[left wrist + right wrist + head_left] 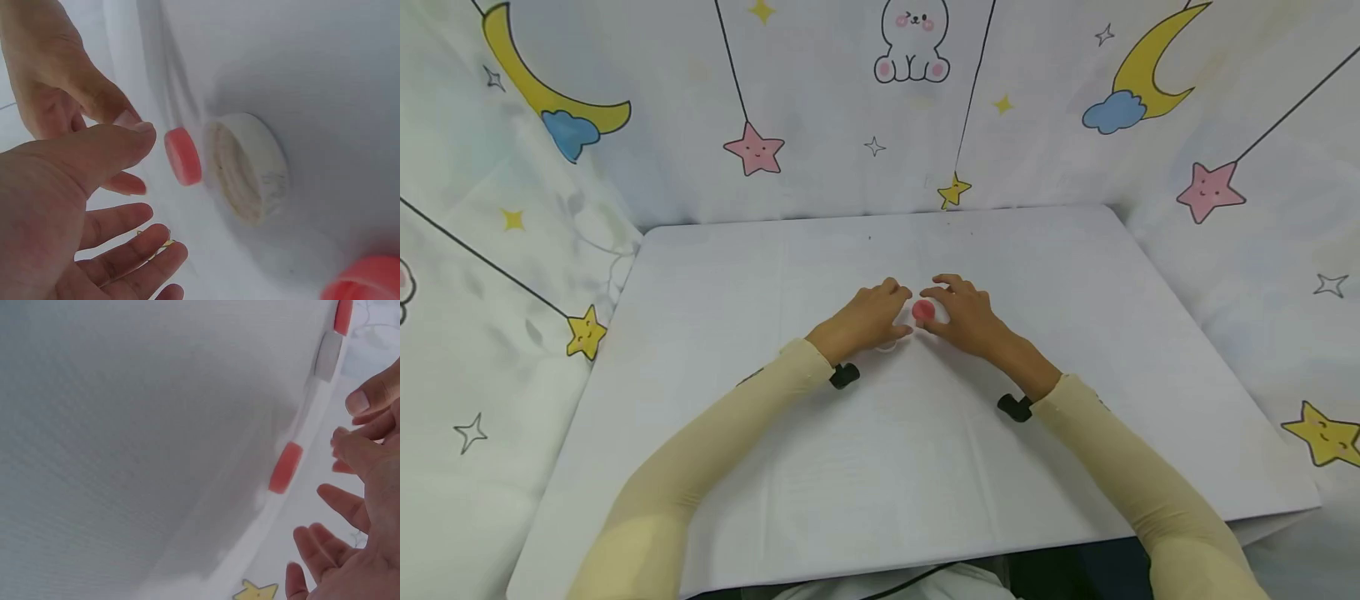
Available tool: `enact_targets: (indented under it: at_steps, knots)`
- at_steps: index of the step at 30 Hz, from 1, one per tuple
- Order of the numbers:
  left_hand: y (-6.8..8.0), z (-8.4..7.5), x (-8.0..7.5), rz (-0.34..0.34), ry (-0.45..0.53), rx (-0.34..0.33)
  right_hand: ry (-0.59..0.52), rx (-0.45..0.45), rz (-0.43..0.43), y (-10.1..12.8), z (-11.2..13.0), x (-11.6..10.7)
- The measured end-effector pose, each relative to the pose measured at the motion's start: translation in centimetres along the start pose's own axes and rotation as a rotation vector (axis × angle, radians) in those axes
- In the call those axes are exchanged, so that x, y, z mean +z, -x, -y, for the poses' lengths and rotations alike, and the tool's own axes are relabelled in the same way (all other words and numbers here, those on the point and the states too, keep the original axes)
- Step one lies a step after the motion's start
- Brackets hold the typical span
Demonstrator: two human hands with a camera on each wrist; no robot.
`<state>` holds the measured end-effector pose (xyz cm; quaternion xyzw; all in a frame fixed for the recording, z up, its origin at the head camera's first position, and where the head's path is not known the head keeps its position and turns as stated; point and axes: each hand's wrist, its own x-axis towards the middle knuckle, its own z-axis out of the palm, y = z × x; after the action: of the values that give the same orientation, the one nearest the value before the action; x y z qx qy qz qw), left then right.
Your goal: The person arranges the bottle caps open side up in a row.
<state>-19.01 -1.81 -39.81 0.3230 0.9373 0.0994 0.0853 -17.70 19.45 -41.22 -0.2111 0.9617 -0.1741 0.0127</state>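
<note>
Above the white table both hands are close together with fingers spread and nothing between them. My left hand [871, 317] hovers over a white round cap [269, 169], which lies hollow side showing in the left wrist view. Just beside the right hand [966, 317], between its thumb and fingers in the head view, appears a small red cap [923, 311]. In the right wrist view this red cap [286, 467] sits on the table, apart from the fingers. A second red cap [372, 278] lies past the white one; the left hand hides it in the head view.
The white-covered table [865, 483] has its back edge against a fabric backdrop [827, 92] printed with moons and stars. Black wrist cameras [845, 376] hang below both wrists. A dark cable [917, 579] runs by the table's front edge.
</note>
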Motion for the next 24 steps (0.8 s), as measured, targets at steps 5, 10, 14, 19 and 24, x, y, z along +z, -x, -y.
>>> enact_targets:
  at_steps: [5, 10, 14, 19, 24]
  knots:
    - [-1.3, -0.8, -0.3, 0.005, -0.047, 0.001, -0.009, 0.007, -0.003, -0.1, -0.9, 0.3]
    - [-2.6, -1.2, -0.3, 0.007, -0.082, 0.004, -0.012, 0.01, 0.004, -0.3, -1.6, 0.4]
    - [-3.5, -1.2, -0.1, 0.02, -0.076, -0.008, -0.027, 0.016, 0.007, -0.3, -1.8, 0.3]
    - [-4.3, -1.0, 0.2, 0.039, -0.035, -0.049, -0.023, 0.036, 0.018, -0.4, -1.9, 0.4]
    - [-4.5, -0.8, 0.5, 0.064, -0.011, -0.072, -0.01, 0.057, 0.045, -0.5, -2.0, 0.6]
